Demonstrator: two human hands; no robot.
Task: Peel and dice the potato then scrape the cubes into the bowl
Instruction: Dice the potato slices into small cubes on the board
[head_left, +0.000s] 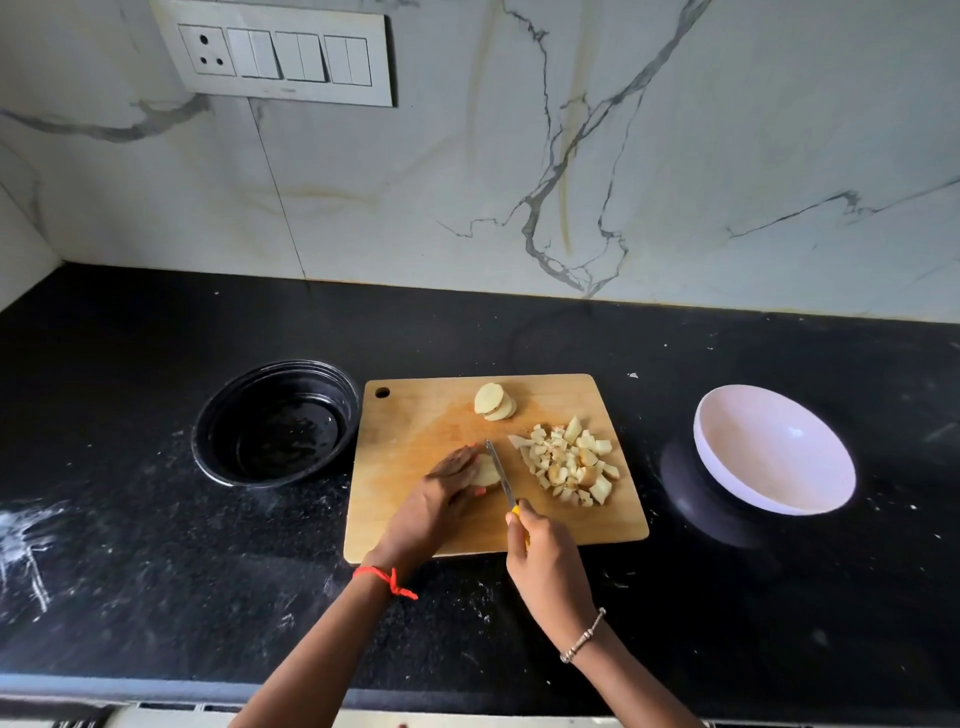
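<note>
A knotted red string (385, 581) is tied round the left wrist, near the cutting board (415, 426). A silver bead bracelet (583, 636) circles the right wrist, farther off.

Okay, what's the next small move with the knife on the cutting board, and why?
Probably press the knife down through the potato piece the left hand pins to the cutting board. The blade sits at its right edge, the right hand grips the handle, and uncut slices wait farther back, so scraping the cubes into the white bowl looks premature.
</note>
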